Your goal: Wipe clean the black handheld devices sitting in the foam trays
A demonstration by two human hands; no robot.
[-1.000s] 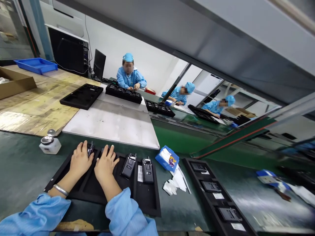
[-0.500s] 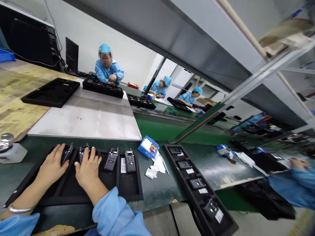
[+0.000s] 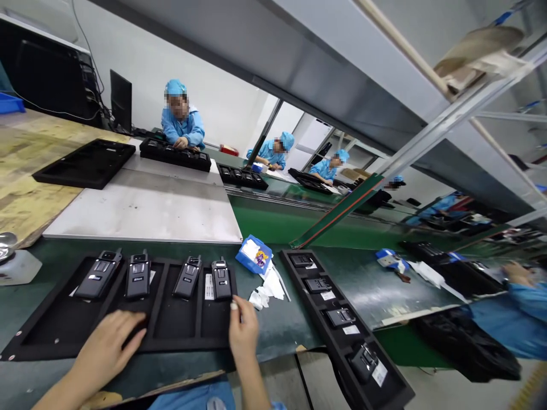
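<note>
A black foam tray [image 3: 179, 344] lies on the green bench before me. One two-way radio with a stubby antenna lies in each compartment: the far-left radio [image 3: 99, 274], a second radio [image 3: 138, 276], a third radio [image 3: 188, 278] and the far-right radio [image 3: 221, 280]. White labels show beside some of them. My left hand [image 3: 109, 347] rests over the tray's front rim, thumb apart from the fingers, with no radio in it. At the tray's right rim, my right hand [image 3: 244, 330] has thumb and forefinger closed on the edge, just below the far-right radio.
A second black tray [image 3: 314, 319] with several radios stands to the right. Between the trays sit a blue box [image 3: 253, 255] and crumpled white paper [image 3: 272, 285]. A white board [image 3: 145, 208] lies behind. Co-workers sit across the bench, and a person's arm [image 3: 523, 285] reaches in at right.
Both hands have left the two left radios, which now show fully. My left hand has come back to the tray's front rim; my right hand has moved right to its side edge.
</note>
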